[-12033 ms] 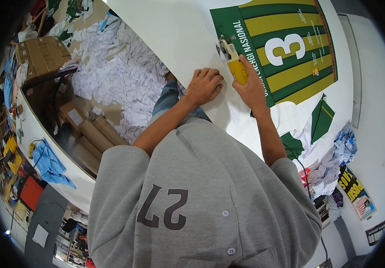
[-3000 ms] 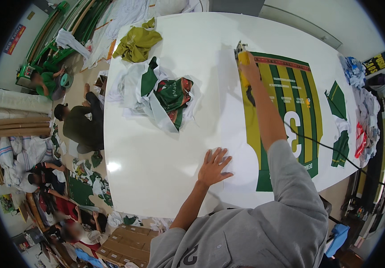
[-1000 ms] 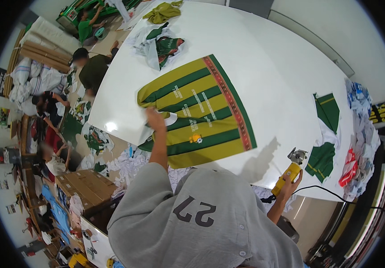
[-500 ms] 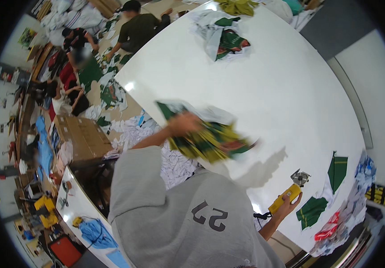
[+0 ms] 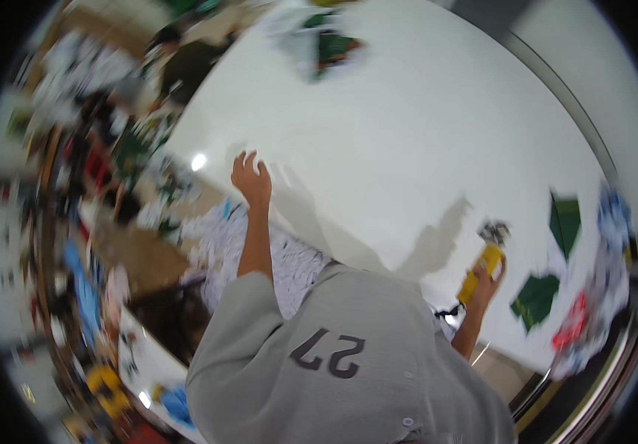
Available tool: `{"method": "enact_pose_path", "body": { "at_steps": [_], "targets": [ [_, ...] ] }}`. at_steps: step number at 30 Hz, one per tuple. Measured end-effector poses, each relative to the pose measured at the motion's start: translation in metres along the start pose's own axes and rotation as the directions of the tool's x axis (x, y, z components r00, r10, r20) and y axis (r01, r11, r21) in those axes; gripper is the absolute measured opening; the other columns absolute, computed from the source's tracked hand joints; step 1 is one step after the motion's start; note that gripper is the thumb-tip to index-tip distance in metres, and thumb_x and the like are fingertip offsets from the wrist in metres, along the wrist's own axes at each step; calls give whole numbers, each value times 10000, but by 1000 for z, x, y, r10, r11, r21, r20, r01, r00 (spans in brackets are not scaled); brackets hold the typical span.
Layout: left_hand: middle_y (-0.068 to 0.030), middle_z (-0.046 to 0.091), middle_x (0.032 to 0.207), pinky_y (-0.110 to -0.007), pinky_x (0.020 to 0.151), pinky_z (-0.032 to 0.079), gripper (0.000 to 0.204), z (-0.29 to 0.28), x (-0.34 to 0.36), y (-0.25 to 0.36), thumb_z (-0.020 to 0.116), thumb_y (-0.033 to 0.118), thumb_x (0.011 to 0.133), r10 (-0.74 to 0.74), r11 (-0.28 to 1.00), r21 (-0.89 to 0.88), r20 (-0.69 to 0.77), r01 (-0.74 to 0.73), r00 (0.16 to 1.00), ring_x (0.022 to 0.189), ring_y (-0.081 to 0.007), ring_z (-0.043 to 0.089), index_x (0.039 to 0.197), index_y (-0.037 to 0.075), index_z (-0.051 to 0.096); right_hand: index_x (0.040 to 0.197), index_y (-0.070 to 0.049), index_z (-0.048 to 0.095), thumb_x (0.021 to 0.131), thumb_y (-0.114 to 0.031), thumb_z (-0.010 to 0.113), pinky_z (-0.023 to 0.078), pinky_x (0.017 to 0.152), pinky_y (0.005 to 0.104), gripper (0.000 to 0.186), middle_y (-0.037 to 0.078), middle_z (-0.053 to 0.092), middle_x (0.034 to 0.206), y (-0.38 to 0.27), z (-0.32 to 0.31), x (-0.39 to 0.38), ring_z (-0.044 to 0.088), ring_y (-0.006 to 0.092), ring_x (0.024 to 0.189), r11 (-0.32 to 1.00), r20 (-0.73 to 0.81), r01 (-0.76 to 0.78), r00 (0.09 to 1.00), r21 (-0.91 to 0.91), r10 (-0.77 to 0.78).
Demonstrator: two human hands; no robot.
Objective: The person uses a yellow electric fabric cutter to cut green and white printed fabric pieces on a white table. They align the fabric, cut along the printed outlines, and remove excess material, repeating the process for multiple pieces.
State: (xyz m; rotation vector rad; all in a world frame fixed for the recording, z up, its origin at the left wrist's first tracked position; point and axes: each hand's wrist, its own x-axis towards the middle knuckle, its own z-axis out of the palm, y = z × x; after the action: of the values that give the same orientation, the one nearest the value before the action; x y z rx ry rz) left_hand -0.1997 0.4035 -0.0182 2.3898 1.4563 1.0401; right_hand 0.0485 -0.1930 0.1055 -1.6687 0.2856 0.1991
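Observation:
My left hand [image 5: 251, 176] is raised over the left edge of the white table [image 5: 378, 148], fingers apart and nothing in it. In my right hand [image 5: 488, 277] is a yellow-bodied handheld rotary cloth cutter [image 5: 482, 274]. Its round metal head points away from me, and a black cord leaves its near end. Right of the cutter lie a dark green cloth piece [image 5: 536, 301] and, farther off, another green piece [image 5: 564, 224] with white cloth by it. At the far end of the table sits a white and green cloth bundle [image 5: 330, 52], blurred by motion.
Crumpled white cloth [image 5: 289, 266] is heaped beside the table's left edge. A cardboard box [image 5: 138, 259] and a small white table [image 5: 145, 355] stand farther left. A person in dark clothes [image 5: 189, 70] is at the far left. Blue, white and red cloth scraps [image 5: 572, 322] line the right edge.
The green, white and yellow cloth bundle has left my left hand and is out of sight. That hand has moved left and opened. My right hand keeps the cutter; the view has shifted.

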Motion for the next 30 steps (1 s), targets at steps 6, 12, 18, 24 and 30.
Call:
{"method": "enact_pose_path", "body": {
  "at_steps": [6,12,18,24,30],
  "targets": [
    [-158,531,1666,-677,1284,257,496,73,-146,254,741,158,996,410,890,-393,461,-233,787,1624,-399,377,1484,95,671,1718,-213,394,875,11,718,628,719,354,930,154,708,1105,6,-53,4,721,223,804,1000,-116,-10,993,28,13],
    [-184,435,1726,-701,1304,225,674,78,-314,444,768,259,1006,783,620,-639,545,-456,301,1652,-431,305,1608,81,523,1732,-182,370,887,-17,731,633,768,366,933,170,724,1102,33,-180,-9,733,232,830,999,-337,-22,941,38,34],
    [-209,392,1758,-693,1330,200,740,74,-475,618,756,333,1015,907,343,-801,419,-491,-49,1668,-444,277,1635,30,487,1709,-150,390,880,21,717,637,750,348,908,175,713,1181,60,-309,-16,743,228,862,996,-638,-18,767,83,67],
    [-98,319,1837,-654,1373,155,796,56,-557,668,608,526,1096,883,87,-830,320,-551,-342,1706,-309,252,1723,76,413,1706,-122,373,865,12,706,624,793,369,914,170,680,1229,69,-399,-43,727,240,927,981,-749,8,647,195,143],
    [-23,257,1875,-678,1365,147,786,102,-417,596,523,574,1122,795,-62,-733,374,-677,-478,1737,-246,196,1762,142,373,1707,-116,385,868,3,710,622,758,357,908,181,681,1222,86,-431,-50,728,238,883,980,-803,-12,571,198,170]
  ]
}}
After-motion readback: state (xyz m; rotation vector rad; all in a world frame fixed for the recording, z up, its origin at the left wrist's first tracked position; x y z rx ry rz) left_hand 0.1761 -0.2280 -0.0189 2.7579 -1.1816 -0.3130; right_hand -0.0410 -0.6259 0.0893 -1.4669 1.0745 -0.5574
